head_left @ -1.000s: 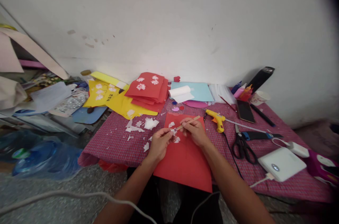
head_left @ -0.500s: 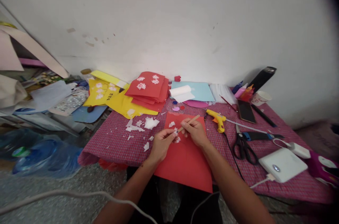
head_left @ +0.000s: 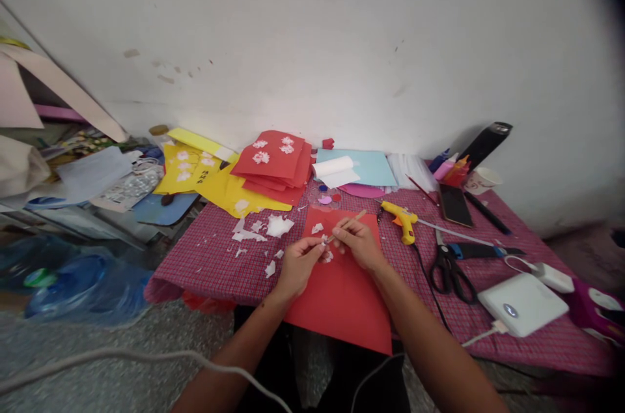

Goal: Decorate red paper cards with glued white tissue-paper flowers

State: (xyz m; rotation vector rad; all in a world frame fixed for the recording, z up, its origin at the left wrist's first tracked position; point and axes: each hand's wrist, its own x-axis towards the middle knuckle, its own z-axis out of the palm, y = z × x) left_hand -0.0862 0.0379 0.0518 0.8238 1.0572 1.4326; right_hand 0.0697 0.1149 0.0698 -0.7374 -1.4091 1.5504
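Note:
Over a red sheet of paper [head_left: 342,305] my two hands meet. Between the fingertips of my left hand [head_left: 300,264] is a small scrap of white paper [head_left: 324,240]. My right hand [head_left: 360,243] grips a flat wooden craft stick [head_left: 361,214], its lower end reaching toward that scrap. Whether stick and scrap touch is too small to tell. Another torn white piece [head_left: 317,228] lies on the red sheet just beyond my fingers. Larger torn white paper [head_left: 280,225] is scattered on the checked cloth to the left.
Right of the sheet lie a yellow glue gun [head_left: 404,221], black scissors [head_left: 452,275], a blue-black cutter [head_left: 476,251] and a white power bank [head_left: 522,304]. Behind are red cards with white flowers [head_left: 273,159], a white paper roll [head_left: 334,167] and a phone [head_left: 455,204]. A cable [head_left: 161,354] crosses the foreground.
The craft stick has turned a little in my right fingers and shows a narrower side. My left hand stays in place with the white scrap.

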